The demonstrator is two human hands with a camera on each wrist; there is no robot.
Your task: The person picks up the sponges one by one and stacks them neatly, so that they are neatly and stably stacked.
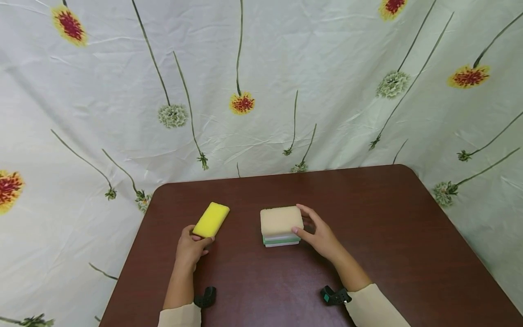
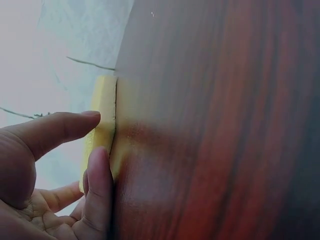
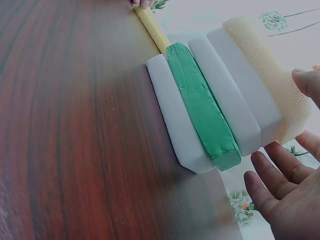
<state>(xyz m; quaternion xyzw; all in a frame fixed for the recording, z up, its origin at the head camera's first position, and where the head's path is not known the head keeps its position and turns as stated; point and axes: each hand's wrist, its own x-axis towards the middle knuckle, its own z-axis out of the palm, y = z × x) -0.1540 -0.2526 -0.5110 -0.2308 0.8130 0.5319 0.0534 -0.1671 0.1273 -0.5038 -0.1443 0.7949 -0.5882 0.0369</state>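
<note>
On the left, a yellow sponge (image 1: pixel 212 219) lies flat on the table, and my left hand (image 1: pixel 191 249) grips its near end between thumb and fingers. A stack of blocks stands near the table's middle. Its top piece is a cream sponge (image 1: pixel 281 220), pinched along its right side by the thumb and index finger of my right hand (image 1: pixel 324 238). The right wrist view shows white blocks (image 3: pixel 227 95) beneath it, then a green block (image 3: pixel 205 105) with a wrinkled surface, then a white bottom block (image 3: pixel 175 115). The other right fingers spread beside the stack.
The dark reddish-brown table (image 1: pixel 261 290) has rounded far corners. Behind it and at its sides hangs a white cloth (image 1: pixel 261 141) printed with flowers. Each wrist wears a black band, the left band (image 1: pixel 205 297) and the right band (image 1: pixel 336 296), below cream sleeves.
</note>
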